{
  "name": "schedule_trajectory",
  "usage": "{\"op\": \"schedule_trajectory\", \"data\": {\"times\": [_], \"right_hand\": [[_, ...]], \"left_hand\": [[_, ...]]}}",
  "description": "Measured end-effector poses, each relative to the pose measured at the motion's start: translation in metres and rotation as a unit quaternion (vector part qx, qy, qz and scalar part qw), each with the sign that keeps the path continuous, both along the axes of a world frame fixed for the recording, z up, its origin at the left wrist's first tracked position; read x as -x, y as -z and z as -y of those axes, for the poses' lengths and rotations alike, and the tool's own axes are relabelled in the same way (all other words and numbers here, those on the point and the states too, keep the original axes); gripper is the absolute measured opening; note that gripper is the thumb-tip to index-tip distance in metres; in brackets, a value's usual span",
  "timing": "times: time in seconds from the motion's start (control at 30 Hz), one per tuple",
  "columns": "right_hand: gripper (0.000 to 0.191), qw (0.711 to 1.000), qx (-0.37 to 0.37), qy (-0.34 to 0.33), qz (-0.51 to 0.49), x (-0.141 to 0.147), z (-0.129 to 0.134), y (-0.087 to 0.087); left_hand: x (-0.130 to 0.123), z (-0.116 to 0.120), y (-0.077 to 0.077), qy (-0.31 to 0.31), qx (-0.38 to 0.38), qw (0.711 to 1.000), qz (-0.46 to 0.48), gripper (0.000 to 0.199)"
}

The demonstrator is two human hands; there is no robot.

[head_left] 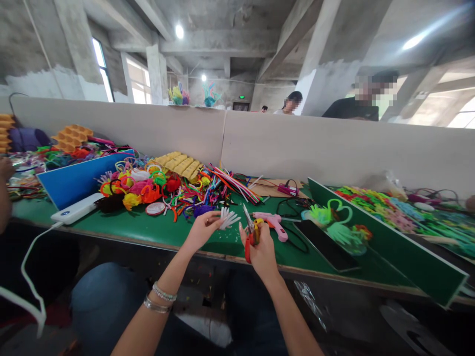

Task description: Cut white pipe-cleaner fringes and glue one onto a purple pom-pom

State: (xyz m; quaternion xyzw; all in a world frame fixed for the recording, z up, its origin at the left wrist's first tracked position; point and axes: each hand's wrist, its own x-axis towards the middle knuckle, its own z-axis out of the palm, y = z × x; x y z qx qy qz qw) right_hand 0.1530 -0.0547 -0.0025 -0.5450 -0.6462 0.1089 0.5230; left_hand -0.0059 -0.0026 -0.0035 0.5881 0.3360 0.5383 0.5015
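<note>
My left hand point(205, 228) pinches a small fan-shaped bundle of white pipe-cleaner pieces point(230, 217) above the green tabletop point(148, 232). Close by on its right, my right hand point(262, 247) is closed round scissors point(253, 235) with red and yellow handles. Their blades point up and away from me, a little apart from the white bundle. Just behind the right hand lies a pink hot glue gun point(273, 223). Small white scraps point(232, 235) are scattered on the table between and below the hands.
Colourful pipe cleaners point(237, 185) and fuzzy pieces point(143, 188) are heaped to the left. A black phone point(324, 245) and a green pipe-cleaner swan point(339, 222) are to the right, beside a green divider point(386, 242). A white power bank point(77, 208) sits by a blue divider point(79, 178). People stand beyond the partition.
</note>
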Motion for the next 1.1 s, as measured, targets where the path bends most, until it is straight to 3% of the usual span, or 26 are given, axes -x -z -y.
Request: {"op": "schedule_trajectory", "data": {"times": [0.17, 0.3, 0.5, 1.1], "right_hand": [[0.038, 0.994, -0.004, 0.041, 0.097, -0.007, -0.006, 0.004], [0.038, 0.990, 0.016, 0.040, 0.137, -0.007, -0.011, 0.010], [0.035, 0.992, 0.040, 0.021, 0.121, -0.005, -0.011, 0.010], [0.039, 0.990, 0.054, 0.053, 0.123, -0.009, -0.013, 0.016]], "left_hand": [[0.003, -0.003, -0.004, -0.012, 0.076, 0.992, 0.098, 0.040], [0.004, -0.004, -0.004, -0.026, 0.082, 0.989, 0.124, 0.043], [0.004, -0.002, -0.004, -0.019, 0.058, 0.992, 0.113, 0.040], [0.001, 0.000, -0.004, -0.036, 0.043, 0.993, 0.100, 0.038]]}}
